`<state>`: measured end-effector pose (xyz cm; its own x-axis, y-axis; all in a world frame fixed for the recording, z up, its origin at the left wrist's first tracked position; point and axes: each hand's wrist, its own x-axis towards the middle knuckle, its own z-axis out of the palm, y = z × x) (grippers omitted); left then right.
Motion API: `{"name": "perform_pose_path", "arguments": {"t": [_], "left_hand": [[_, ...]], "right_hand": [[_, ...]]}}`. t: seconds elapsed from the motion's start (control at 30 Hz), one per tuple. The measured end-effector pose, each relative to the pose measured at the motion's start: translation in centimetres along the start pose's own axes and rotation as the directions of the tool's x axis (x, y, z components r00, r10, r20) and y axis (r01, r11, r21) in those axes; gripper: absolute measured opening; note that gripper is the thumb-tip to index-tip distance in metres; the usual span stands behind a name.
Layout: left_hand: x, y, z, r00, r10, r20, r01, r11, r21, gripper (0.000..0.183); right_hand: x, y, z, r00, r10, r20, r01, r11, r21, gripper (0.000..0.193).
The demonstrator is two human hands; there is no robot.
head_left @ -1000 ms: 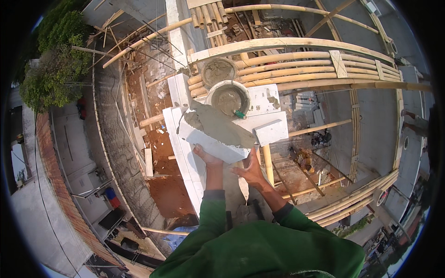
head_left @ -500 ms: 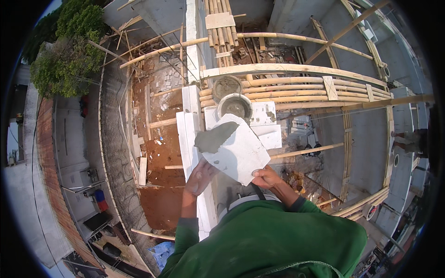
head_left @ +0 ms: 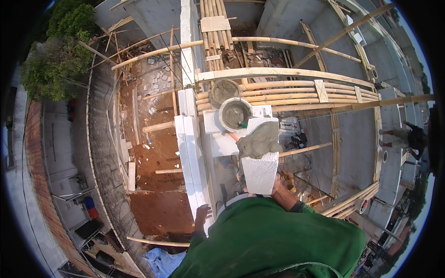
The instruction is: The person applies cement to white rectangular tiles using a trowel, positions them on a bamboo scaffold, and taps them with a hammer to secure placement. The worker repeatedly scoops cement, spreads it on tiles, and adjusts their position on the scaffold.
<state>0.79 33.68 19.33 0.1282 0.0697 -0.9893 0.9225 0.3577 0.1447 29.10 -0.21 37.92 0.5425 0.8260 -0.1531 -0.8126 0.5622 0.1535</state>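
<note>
As my right hand [head_left: 281, 192] clasps a rough block [head_left: 259, 175], left hand [head_left: 202, 214] empty,
its long axis points away from me, lumpy mortar [head_left: 260, 141] foremost.

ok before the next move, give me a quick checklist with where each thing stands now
1. Right hand holding the white block: ok, it supports the block's near end.
2. Firmness of that grip: cannot tell, the block hides much of the hand.
3. Grey mortar on the block: ok, it covers the far part; the near part is bare.
4. Left hand on the block: not ok, it is apart from it, by the white wall.
5. Left hand braced on the wall: cannot tell, contact is unclear.
6. Mix in the nearer bucket: ok, grey mix shows inside.
</note>
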Motion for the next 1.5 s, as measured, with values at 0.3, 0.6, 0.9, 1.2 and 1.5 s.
{"name": "perform_pose_path", "arguments": {"t": [0.3, 0.6, 0.9, 1.2, 1.5], "left_hand": [[1.7, -0.8, 4.7, 0.984, 0.147, 0.098, -0.137, 0.985, -0.104, 0.044], [4.7, 2.6, 0.6, 0.979, 0.184, 0.089, -0.174, 0.979, -0.101, 0.046], [6.2, 18.2, 0.8, 0.794, 0.564, 0.226, -0.562, 0.824, -0.080, 0.046], [13.1, 28.9, 18.0, 0.841, 0.509, -0.183, -0.541, 0.777, -0.322, 0.046], [29.5, 44.4, 27.0, 0.602, 0.523, -0.603, -0.681, 0.731, -0.045, 0.036]], "right_hand": [[2.1, -2.2, 5.0, 0.973, -0.182, 0.139, 0.140, 0.953, 0.269, 0.078], [2.1, -7.3, 11.7, 0.808, -0.524, 0.270, 0.582, 0.783, -0.220, 0.095], [2.3, -14.7, 20.2, 0.632, -0.722, 0.282, 0.600, 0.226, -0.767, 0.106], [14.7, -37.9, 18.8, 0.752, -0.659, 0.030, 0.147, 0.122, -0.982, 0.088], [48.0, -55.7, 1.9, 0.983, -0.096, -0.159, -0.185, -0.449, -0.874, 0.075]]}}
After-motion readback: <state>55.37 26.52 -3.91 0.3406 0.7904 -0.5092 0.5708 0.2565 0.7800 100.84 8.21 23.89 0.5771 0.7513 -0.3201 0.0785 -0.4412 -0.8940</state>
